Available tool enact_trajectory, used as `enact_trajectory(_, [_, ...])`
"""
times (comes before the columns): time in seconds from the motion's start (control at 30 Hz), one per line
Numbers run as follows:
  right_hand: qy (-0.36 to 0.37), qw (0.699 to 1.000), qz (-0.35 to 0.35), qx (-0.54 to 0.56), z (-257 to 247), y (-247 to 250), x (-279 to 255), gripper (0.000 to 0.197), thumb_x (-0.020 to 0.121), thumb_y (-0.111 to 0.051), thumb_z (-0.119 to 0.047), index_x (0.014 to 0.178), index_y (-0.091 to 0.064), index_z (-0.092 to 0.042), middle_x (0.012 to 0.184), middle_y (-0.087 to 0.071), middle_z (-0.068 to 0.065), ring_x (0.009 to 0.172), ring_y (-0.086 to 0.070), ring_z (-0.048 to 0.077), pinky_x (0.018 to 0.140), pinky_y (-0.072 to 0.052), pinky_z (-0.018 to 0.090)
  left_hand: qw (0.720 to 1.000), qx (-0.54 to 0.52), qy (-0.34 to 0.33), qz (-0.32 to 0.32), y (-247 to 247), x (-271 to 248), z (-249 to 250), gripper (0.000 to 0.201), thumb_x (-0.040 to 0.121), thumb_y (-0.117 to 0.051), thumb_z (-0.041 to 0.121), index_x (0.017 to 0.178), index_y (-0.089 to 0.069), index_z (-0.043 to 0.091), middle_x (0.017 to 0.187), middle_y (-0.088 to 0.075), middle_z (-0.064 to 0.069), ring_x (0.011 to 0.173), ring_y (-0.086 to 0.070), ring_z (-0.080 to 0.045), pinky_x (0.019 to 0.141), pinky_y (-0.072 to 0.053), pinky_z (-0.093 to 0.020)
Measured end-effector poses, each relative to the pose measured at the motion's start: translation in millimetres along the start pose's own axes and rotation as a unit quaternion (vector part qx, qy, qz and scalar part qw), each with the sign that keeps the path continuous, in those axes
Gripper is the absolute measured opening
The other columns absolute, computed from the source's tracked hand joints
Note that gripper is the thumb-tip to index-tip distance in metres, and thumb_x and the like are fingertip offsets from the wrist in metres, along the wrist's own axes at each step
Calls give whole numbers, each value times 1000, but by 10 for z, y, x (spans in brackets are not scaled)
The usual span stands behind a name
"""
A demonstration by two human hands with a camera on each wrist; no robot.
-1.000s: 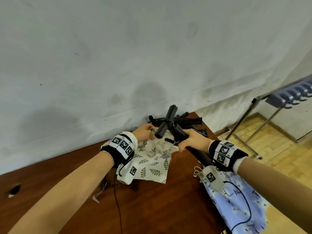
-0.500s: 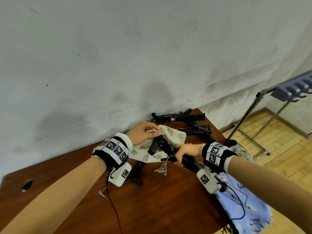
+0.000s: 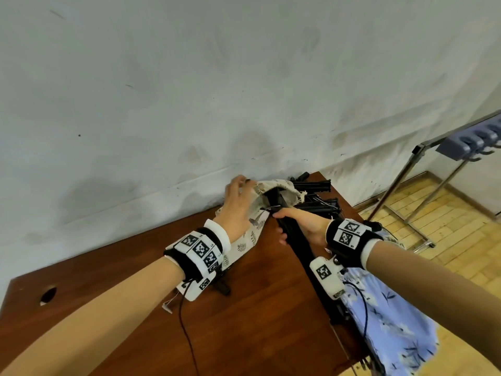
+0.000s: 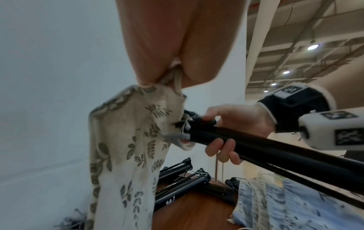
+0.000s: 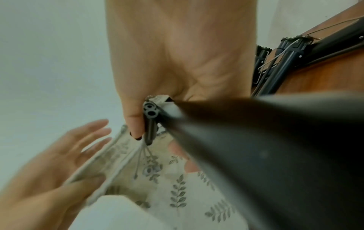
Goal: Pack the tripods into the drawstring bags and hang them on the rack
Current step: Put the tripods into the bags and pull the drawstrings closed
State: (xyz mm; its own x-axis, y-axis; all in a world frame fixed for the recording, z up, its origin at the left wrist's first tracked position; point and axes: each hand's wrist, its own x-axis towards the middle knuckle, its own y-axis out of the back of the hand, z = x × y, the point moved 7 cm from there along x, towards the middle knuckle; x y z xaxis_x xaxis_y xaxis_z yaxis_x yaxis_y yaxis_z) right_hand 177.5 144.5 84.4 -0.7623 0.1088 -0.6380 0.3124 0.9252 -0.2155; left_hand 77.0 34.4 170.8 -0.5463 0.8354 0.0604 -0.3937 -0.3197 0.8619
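Note:
My left hand [image 3: 238, 198] pinches the rim of a cream leaf-print drawstring bag [image 3: 271, 185] and holds its mouth up off the table; the pinch is plain in the left wrist view [image 4: 173, 77]. My right hand [image 3: 298, 222] grips a folded black tripod [image 3: 301, 248], whose far end sits in the bag's mouth. In the left wrist view the tripod [image 4: 275, 151] meets the bag [image 4: 126, 140] at the opening. In the right wrist view the tripod [image 5: 256, 140] points into the cloth [image 5: 177, 186]. The rest of the tripod trails back over the table's right edge.
Other folded black tripods [image 3: 317, 187] lie at the far corner of the brown table [image 3: 244, 335], against the wall. A light blue patterned bag [image 3: 393, 321] hangs over the table's right edge. A metal rack [image 3: 423, 147] with hooks [image 3: 471, 142] stands to the right on the wooden floor.
My left hand has lifted the bag's mouth up toward the wall and over the tripod's end. The right hand has pushed the tripod forward, so its tip now sits inside the opening.

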Motion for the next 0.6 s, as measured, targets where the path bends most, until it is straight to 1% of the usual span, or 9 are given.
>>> enact_trajectory(0.03, [5, 1000, 0, 6, -10, -4, 6, 25, 88, -62, -30, 93, -48, -9, 71, -53, 4, 61, -50, 19, 61, -51, 28, 999, 7, 34, 21, 30, 39, -57, 72, 75, -57, -13, 140, -33, 7, 141, -25, -14, 132, -27, -28, 111, -31, -32])
enact_trajectory(0.1, [6, 1000, -6, 16, -2, -23, 37, 31, 87, -65, -30, 99, -45, -10, 72, -52, 5, 61, -50, 19, 62, -52, 29, 996, -12, 84, 24, 44, 118, -160, 54, 80, -58, -8, 130, -42, -1, 132, -38, -17, 125, -39, -29, 105, -31, -27])
enact_trajectory(0.17, [-6, 1000, -14, 26, 33, -49, 53, 33, 86, -66, -33, 97, -46, -10, 73, -53, 4, 63, -50, 19, 63, -53, 29, 995, -43, 85, 30, 50, 190, -184, 37, 83, -51, -12, 118, -53, 0, 123, -49, -15, 117, -49, -27, 97, -35, -24])
enact_trajectory(0.2, [-15, 999, -20, 33, 51, -69, 46, 32, 85, -66, -35, 94, -49, -10, 74, -53, 4, 64, -51, 19, 63, -53, 29, 996, -51, 68, 34, 50, 213, -163, 36, 81, -50, -14, 113, -57, 2, 119, -51, -13, 113, -51, -26, 95, -38, -24])
enact_trajectory(0.3, [-27, 997, -22, 64, 86, -73, 34, 30, 86, -65, -38, 87, -53, -10, 75, -54, 4, 64, -51, 19, 62, -53, 28, 999, -34, -24, 30, 20, 195, -17, 35, 73, -62, -14, 102, -59, 6, 110, -52, -6, 102, -53, -22, 92, -44, -31])
enact_trajectory(0.4, [-35, 993, -30, 104, 100, -10, 27, 32, 83, -68, -39, 87, -53, -11, 73, -53, 5, 61, -49, 19, 69, -50, 32, 993, 7, -116, 22, -16, 116, 79, 32, 73, -65, -11, 100, -59, 5, 108, -52, -6, 100, -49, -17, 87, -43, -26])
enact_trajectory(0.47, [-51, 993, -34, 102, 125, 40, 17, 33, 83, -68, -39, 88, -51, -11, 73, -52, 5, 62, -48, 19, 71, -49, 32, 993, 7, -118, 26, -12, 120, 9, 33, 72, -59, -14, 99, -58, 5, 106, -50, -5, 98, -47, -16, 86, -43, -25])
enact_trajectory(0.53, [-77, 993, -27, 84, 192, 77, 6, 36, 82, -70, -39, 90, -50, -10, 74, -52, 5, 62, -49, 19, 70, -49, 32, 993, -22, -105, 38, 8, 178, -83, 33, 72, -54, -18, 94, -58, 7, 99, -48, 1, 95, -46, -14, 84, -43, -27])
enact_trajectory(0.6, [-106, 992, -34, 68, 279, 62, 11, 38, 81, -71, -38, 93, -48, -10, 74, -53, 5, 61, -50, 19, 69, -50, 32, 991, -55, -118, 29, 16, 228, -75, 32, 73, -49, -20, 87, -59, 7, 94, -49, 3, 91, -46, -14, 80, -39, -20])
